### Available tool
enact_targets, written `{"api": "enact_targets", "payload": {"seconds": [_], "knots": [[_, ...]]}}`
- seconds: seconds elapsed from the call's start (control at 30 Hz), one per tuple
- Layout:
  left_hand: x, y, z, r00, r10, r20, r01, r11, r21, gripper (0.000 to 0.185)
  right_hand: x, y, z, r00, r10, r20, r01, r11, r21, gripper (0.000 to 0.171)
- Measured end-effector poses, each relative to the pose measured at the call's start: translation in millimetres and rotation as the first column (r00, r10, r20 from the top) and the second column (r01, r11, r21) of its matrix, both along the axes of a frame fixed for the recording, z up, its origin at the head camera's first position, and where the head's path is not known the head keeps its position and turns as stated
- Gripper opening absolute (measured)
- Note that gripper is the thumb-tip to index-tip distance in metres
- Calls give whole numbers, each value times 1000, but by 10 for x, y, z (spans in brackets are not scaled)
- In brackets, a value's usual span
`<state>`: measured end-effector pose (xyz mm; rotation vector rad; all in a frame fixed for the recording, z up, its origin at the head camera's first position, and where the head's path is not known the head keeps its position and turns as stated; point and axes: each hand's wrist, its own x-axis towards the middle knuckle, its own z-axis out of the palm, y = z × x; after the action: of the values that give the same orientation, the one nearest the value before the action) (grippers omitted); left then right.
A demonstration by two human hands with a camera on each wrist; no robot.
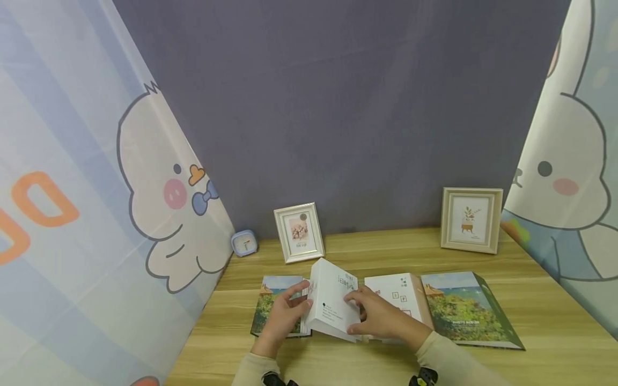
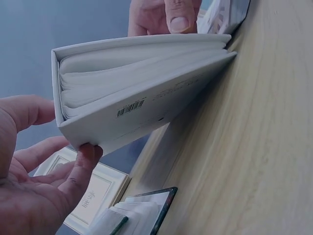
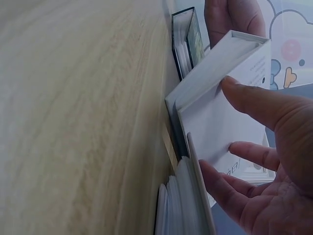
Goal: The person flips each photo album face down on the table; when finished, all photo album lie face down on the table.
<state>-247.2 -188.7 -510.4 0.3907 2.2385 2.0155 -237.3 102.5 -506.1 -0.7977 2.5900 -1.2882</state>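
Observation:
A thick white photo album [image 1: 333,305] stands tilted on the table, its covers spread slightly with pages between them. Thumb and fingers of my left hand [image 1: 286,316] grip it at the spine, the fingertips bent onto the back cover beside the barcode, as the left wrist view shows. My right hand [image 1: 381,316] rests its thumb and fingertips on the other cover, fingers loosely extended. Beneath and beyond the right hand lies a white album with a pinkish spine [image 1: 421,297]. A landscape-covered album [image 1: 272,305] sits partly hidden behind the left hand.
A larger green "PHOTO ALBUM" [image 1: 465,308] lies on the wooden table [image 1: 347,367] at right. Towards the back stand a silver picture frame [image 1: 280,230], a beige picture frame [image 1: 446,217] and a small blue clock [image 1: 244,243]. A grey curtain [image 1: 338,118] hangs behind.

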Motion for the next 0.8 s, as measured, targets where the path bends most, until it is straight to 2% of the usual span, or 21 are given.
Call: {"api": "enact_targets", "payload": {"seconds": [0.3,0.8], "knots": [[-8,-12,9,1000,-22,17,21,999,48,54,10,-36,-4,1000,-6,-9,6,1000,-13,69],[-24,-7,-14,988,-127,-86,136,984,111,53,22,-39,17,1000,-10,26,12,998,-67,83]]}}
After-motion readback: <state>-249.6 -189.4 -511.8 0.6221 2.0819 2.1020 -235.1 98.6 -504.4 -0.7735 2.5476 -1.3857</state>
